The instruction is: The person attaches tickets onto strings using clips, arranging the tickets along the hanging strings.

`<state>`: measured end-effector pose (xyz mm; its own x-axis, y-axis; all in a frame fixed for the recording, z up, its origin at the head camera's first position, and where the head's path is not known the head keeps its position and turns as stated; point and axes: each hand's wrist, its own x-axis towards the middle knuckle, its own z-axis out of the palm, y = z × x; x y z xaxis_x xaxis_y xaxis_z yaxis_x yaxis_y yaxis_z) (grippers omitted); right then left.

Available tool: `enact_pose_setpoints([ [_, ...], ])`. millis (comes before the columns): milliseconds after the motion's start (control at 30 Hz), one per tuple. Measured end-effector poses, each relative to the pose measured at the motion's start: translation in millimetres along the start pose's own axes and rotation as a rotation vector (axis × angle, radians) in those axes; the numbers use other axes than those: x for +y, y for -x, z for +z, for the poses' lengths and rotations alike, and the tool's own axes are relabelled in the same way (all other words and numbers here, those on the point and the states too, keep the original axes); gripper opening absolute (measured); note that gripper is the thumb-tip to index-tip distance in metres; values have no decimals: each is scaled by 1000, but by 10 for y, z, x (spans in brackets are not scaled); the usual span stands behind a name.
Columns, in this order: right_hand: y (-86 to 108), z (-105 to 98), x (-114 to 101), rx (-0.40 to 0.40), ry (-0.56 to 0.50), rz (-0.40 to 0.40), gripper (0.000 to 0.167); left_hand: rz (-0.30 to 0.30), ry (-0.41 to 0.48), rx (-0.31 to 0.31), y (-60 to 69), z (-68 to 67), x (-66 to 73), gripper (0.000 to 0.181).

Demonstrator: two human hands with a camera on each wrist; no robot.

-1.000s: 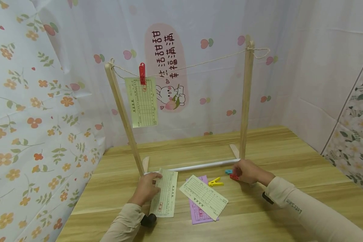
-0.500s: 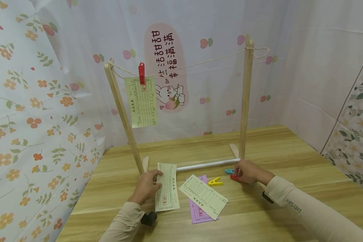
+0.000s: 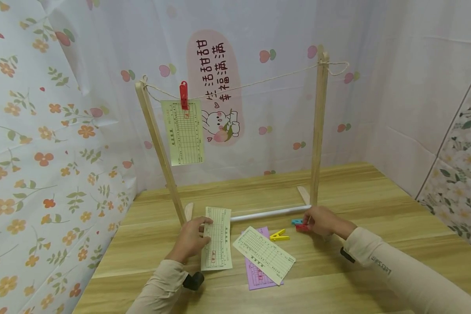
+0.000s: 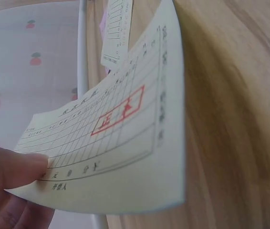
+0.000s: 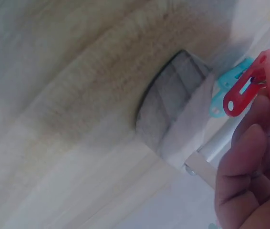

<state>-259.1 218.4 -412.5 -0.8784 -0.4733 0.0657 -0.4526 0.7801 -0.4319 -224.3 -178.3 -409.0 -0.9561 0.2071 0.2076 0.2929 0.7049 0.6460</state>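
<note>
My left hand [image 3: 190, 239] pinches the left edge of a pale green receipt slip [image 3: 219, 240] between thumb and fingers. The slip is tilted and bends off the table; its red stamp [image 4: 118, 112] shows in the left wrist view. At the foot of the right post, my right hand [image 3: 325, 221] pinches a red clothespin [image 5: 253, 88] by its fingertips. Beside it is a blue clothespin [image 3: 296, 222]. Between the hands, another pale green slip [image 3: 267, 256] overlaps a purple slip [image 3: 255, 277], with a yellow clothespin [image 3: 280, 237] near their upper right.
A wooden frame has a left post [image 3: 158, 148], a right post [image 3: 319, 131] and a white bottom bar [image 3: 267, 213]. A string [image 3: 267, 83] spans the posts. From its left part hangs a green slip [image 3: 186, 139] under a red clothespin [image 3: 183, 93]. Patterned cloth [image 3: 282, 117] stands behind.
The slip in my left hand has come up off the table and moved slightly away from me. My right hand has lifted the red clothespin a little.
</note>
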Motion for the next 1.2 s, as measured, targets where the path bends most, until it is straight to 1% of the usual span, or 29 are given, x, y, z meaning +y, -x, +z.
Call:
enact_pose_setpoints([
  [200, -19, -29, -26, -39, -33, 63, 23, 1, 17, -6, -17, -24, 31, 44],
  [367, -26, -63, -33, -62, -13, 64, 23, 4, 29, -8, -42, -39, 70, 46],
  [500, -19, -82, -54, -90, -26, 82, 26, 1, 13, -3, -55, -48, 111, 46],
  [600, -16, -94, -73, -105, -39, 101, 27, 12, -13, 3, -65, -53, 130, 45],
  [833, -28, -117, -88, -87, 18, 76, 17, 19, 12, -12, -76, -68, 155, 45],
  [1000, -32, -134, -105, -97, -16, 80, 18, 28, -1, -8, -89, -87, 171, 46],
  [1200, -39, -156, -134, -103, -40, 86, 20, 28, 7, -5, -104, -97, 192, 46],
])
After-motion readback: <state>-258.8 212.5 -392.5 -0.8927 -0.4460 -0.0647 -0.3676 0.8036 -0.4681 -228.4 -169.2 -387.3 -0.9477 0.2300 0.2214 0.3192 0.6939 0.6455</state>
